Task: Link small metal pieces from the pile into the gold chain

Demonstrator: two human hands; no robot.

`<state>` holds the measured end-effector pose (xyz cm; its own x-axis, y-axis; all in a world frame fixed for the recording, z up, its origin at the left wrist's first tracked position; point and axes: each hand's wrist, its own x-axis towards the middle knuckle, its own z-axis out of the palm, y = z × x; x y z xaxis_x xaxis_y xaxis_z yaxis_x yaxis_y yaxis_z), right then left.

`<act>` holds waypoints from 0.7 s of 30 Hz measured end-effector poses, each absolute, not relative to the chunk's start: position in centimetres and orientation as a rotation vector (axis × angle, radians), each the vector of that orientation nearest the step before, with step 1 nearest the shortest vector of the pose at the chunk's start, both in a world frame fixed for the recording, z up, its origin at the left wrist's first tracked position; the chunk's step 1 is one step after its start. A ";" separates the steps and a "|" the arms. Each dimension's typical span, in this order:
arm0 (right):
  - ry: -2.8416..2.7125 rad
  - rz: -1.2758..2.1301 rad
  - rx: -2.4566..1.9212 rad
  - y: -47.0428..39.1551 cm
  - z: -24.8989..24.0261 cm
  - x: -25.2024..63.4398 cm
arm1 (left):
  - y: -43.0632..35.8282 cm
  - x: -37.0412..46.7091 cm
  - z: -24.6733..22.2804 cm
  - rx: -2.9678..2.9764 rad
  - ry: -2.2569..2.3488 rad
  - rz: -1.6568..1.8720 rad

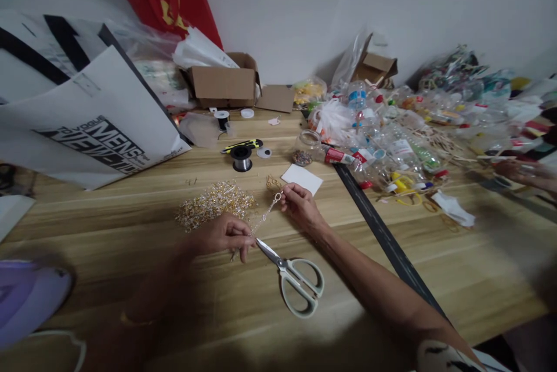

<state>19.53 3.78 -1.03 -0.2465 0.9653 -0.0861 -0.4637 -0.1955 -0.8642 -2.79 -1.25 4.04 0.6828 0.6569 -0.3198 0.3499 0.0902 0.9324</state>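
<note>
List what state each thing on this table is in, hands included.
Left hand: pinching chain
Right hand: pinching chain's ring end
Chain: stretched between hands
Scissors: blades together
Bead pile: loose, heaped
Cardboard box: open
Clear jar: partly filled
Black spool: wound with wire

Scissors [284, 265]: one, 6 o'clock. Carrier bags [91, 128]: two, 9 and 11 o'clock. Strip [378, 221]: one, 4 o'clock.
</note>
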 end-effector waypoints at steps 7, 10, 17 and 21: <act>-1.112 1.692 -0.892 3.3 -1.3 19.2 | -1.2 -3.8 5.7 1.562 0.866 0.372; -1.344 1.691 -0.961 2.7 -0.9 18.9 | -0.8 -3.8 6.3 1.542 0.882 0.459; -2.265 1.009 -1.028 0.1 1.9 18.2 | -0.4 -3.8 7.4 1.390 0.928 0.729; -2.584 0.722 -0.927 -1.6 2.6 17.3 | -0.1 -4.0 7.8 1.368 0.942 0.817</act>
<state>17.30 -1.62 2.60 -0.7462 0.6568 0.1089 0.5052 0.6652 -0.5498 -3.96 -0.14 7.85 0.4207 0.9043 -0.0729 0.0564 0.0541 0.9969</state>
